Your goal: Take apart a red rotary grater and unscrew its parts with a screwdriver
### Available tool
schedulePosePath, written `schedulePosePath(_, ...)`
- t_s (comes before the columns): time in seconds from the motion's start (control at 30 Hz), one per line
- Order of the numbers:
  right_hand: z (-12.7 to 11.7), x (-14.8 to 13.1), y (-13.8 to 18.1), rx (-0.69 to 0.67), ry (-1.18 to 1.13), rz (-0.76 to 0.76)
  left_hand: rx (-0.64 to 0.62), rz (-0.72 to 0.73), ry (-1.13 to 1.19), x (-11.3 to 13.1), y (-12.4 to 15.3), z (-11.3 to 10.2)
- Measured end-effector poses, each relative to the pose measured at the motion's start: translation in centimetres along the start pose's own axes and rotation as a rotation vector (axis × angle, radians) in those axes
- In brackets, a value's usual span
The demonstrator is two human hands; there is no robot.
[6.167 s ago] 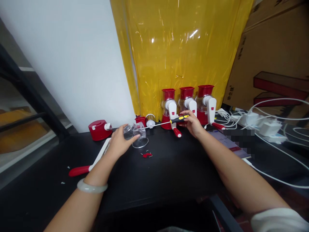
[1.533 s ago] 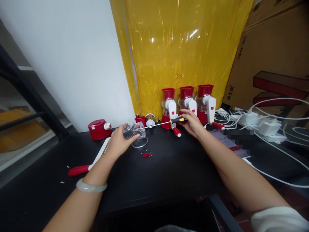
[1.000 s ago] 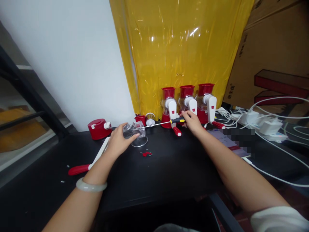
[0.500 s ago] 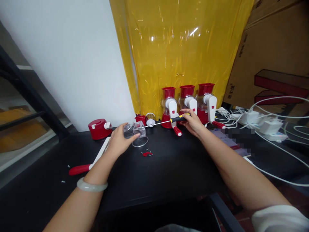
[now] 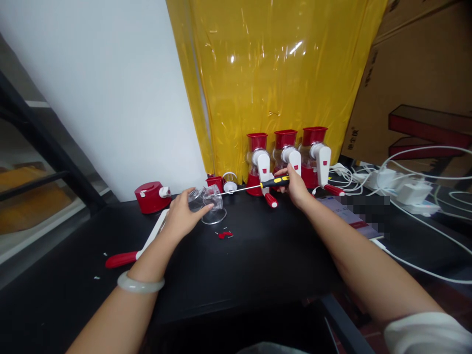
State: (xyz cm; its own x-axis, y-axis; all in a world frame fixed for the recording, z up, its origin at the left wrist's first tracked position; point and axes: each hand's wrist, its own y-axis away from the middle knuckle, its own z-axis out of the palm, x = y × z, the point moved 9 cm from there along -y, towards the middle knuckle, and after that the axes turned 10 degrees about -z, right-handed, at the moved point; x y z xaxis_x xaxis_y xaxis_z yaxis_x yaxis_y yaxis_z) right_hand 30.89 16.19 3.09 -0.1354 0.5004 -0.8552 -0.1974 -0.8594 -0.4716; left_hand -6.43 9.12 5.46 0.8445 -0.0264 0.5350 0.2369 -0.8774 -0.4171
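My left hand [image 5: 186, 212] is closed around a clear plastic grater body [image 5: 213, 197], lying on its side on the black table. In my right hand [image 5: 296, 187] is a screwdriver [image 5: 275, 182] with a black and yellow handle, its fingers wrapped round the grip. The long shaft points left and its tip meets the clear body; whether it sits on a screw I cannot tell. Small red parts [image 5: 224, 235] and several screws lie just in front of the body. Left of my left hand are a red grater base [image 5: 152, 196] and a white crank with a red handle [image 5: 123, 259].
Three red and white rotary graters [image 5: 257, 162] stand along the yellow curtain [image 5: 276, 73]. A metal grater drum [image 5: 230, 182] and a red hopper [image 5: 215, 183] sit behind the clear body. White cables and chargers [image 5: 409, 191] and a tablet [image 5: 348, 216] are at the right.
My right hand has shifted its grip on the screwdriver handle, with the fingers turned round it. The left hand and the clear body have stayed in place.
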Motion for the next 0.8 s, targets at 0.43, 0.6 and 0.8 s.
schedulePosePath(0.43, 0.7, -0.3, 0.7, 0.04, -0.135, 0.07, -0.004, -0.005, 0.008, 0.0, 0.0, 0.1)
schedulePosePath(0.6, 0.9, -0.6, 0.9, -0.011, -0.194, 0.076, 0.0, 0.02, 0.007, 0.3, 0.1, 0.0)
schedulePosePath(0.8, 1.1, -1.1, 1.2, -0.057, -0.248, 0.088, 0.001, 0.014, 0.0, 0.2, 0.0, 0.1)
